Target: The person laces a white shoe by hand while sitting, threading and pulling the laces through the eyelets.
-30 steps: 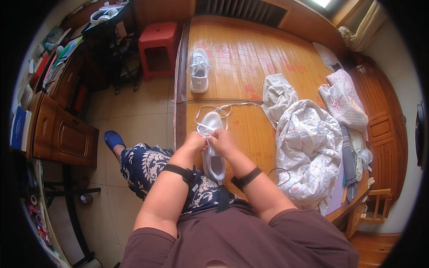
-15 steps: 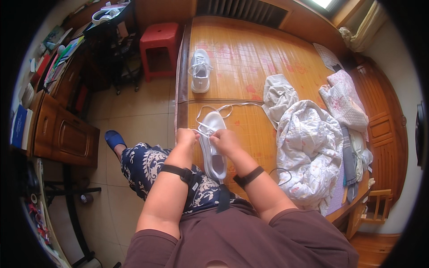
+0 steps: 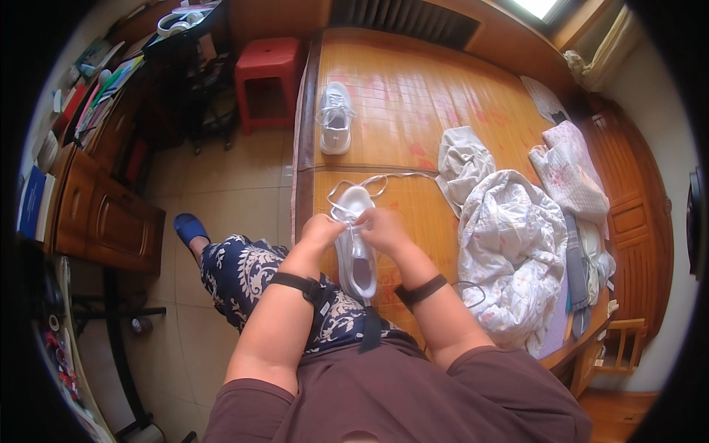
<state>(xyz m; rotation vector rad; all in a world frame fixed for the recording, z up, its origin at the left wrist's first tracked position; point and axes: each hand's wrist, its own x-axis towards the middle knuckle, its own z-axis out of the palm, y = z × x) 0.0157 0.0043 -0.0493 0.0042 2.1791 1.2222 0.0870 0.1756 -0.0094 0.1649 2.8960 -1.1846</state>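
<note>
Left hand [image 3: 322,230] angles inward, fingertips pinched on the white laces [image 3: 350,220]; right hand [image 3: 384,229] bends toward it, blurred, grip unclear; one white shoe [image 3: 357,249] lies beneath both, on the mat [image 3: 421,88]; one more shoe [image 3: 336,118] sits farther off.

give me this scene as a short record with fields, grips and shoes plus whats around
left grip: pinching the white lace above the near shoe
right grip: at the same lace; fingers blurred
near shoe: white, upright, toe pointing away from the person
far shoe: white, upright, beyond the near one
surface: patterned tan mat
right side: crumpled white quilt
far left: red stool
</note>
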